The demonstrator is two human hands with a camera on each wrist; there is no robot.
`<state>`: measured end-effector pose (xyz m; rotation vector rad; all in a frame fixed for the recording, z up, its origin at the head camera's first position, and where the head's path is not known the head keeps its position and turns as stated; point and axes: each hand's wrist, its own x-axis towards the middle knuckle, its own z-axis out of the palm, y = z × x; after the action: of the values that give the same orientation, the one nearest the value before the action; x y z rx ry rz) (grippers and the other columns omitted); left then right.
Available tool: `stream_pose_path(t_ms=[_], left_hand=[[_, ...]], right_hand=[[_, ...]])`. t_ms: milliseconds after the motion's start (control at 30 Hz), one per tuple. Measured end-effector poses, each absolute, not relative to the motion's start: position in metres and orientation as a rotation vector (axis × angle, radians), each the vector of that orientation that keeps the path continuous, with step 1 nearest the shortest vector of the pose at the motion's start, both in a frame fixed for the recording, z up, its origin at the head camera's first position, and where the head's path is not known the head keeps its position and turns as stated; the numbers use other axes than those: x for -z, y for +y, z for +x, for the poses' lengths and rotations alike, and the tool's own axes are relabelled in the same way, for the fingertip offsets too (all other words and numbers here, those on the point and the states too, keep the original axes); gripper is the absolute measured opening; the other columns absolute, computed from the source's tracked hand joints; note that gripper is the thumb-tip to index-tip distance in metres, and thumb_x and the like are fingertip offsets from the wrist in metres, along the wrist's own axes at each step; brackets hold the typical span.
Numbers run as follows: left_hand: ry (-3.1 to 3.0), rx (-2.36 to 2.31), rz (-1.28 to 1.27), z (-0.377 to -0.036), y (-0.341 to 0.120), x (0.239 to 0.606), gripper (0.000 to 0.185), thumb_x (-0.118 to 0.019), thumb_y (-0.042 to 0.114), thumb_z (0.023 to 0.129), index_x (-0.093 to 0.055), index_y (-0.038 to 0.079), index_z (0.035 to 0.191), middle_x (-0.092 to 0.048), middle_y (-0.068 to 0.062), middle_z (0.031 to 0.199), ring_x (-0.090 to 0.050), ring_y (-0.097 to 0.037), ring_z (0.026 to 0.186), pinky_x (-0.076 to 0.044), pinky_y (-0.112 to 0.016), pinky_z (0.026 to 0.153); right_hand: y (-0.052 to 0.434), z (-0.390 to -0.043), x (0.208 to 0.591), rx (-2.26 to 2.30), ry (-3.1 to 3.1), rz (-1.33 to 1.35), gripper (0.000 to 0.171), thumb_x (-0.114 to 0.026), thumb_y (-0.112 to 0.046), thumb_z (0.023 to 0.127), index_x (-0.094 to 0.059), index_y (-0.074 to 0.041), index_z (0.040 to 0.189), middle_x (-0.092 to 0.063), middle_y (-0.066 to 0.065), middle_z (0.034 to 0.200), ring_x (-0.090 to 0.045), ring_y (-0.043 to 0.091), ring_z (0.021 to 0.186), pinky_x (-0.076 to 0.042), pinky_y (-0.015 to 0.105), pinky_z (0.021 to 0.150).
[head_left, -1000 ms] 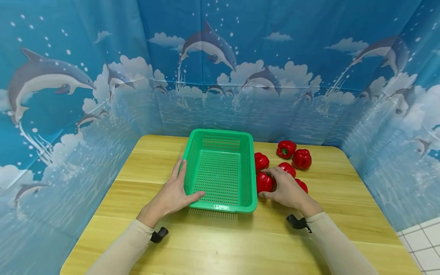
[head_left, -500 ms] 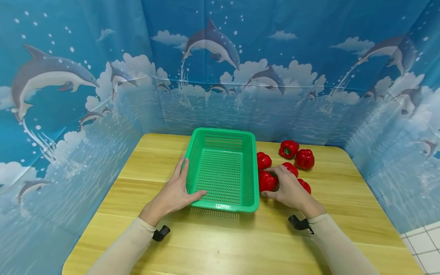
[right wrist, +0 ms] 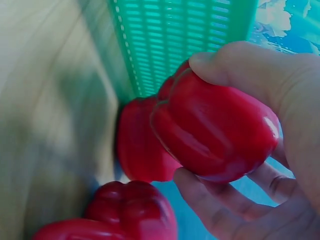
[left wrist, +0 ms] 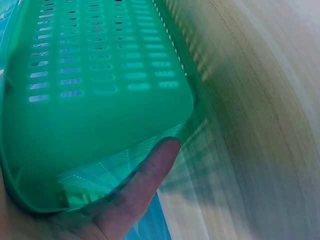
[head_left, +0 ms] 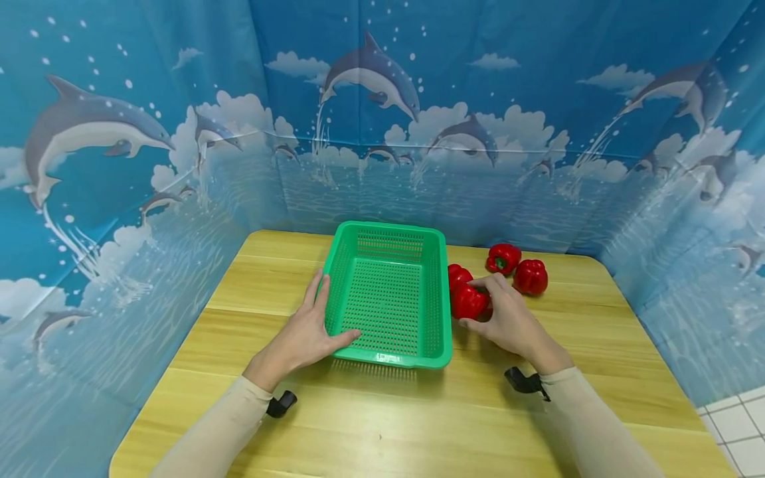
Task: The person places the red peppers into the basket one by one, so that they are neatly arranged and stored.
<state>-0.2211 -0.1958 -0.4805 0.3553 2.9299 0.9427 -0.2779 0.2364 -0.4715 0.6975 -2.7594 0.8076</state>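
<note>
A green slotted plastic basket (head_left: 382,305) sits on the wooden table. My left hand (head_left: 307,335) holds its near left corner, thumb over the front rim; in the left wrist view a finger (left wrist: 145,187) lies along the basket's outside. To the right of the basket, my right hand (head_left: 510,322) grips a red bell pepper (head_left: 468,303) between thumb and fingers. The right wrist view shows this bell pepper (right wrist: 215,125) raised in front of another red pepper (right wrist: 142,140) by the basket's side. My right hand hides part of the table behind it.
Two red peppers, one at the back (head_left: 503,257) and one beside it (head_left: 530,277), lie near the table's far edge. More peppers (right wrist: 135,210) show low in the right wrist view. A dolphin-print curtain (head_left: 382,179) surrounds the table's back and sides.
My right hand has lifted the bell pepper slightly off its spot, and the peppers under that hand are now covered. The left hand stays at the basket's corner.
</note>
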Motion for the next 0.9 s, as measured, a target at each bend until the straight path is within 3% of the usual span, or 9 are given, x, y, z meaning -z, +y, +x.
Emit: stream_pose_path(t_ms=[433, 900], left_hand=[[2.942, -0.937, 0.363, -0.221, -0.196, 0.480, 0.134, -0.076, 0.076, 0.102, 0.001, 0.007, 0.188, 0.017, -0.010, 0.198, -0.076, -0.052, 0.138, -0.068, -0.061, 0.106], [2.933, -0.934, 0.362, -0.220, -0.195, 0.478, 0.134, -0.075, 0.075, 0.103, 0.003, 0.007, 0.187, 0.018, -0.010, 0.198, -0.077, -0.051, 0.137, -0.068, -0.060, 0.107]], right_hand=[[0.226, -0.290, 0.444, -0.743, -2.583, 0.718, 0.081, -0.107, -0.013, 0.085, -0.061, 0.006, 0.148, -0.065, 0.025, 0.143, -0.071, 0.039, 0.110, -0.069, 0.057, 0.088], [0.200, -0.309, 0.416, -0.783, -2.542, 0.788, 0.082, -0.106, -0.014, 0.086, -0.060, 0.005, 0.152, -0.062, 0.025, 0.148, -0.071, 0.039, 0.114, -0.071, 0.060, 0.092]])
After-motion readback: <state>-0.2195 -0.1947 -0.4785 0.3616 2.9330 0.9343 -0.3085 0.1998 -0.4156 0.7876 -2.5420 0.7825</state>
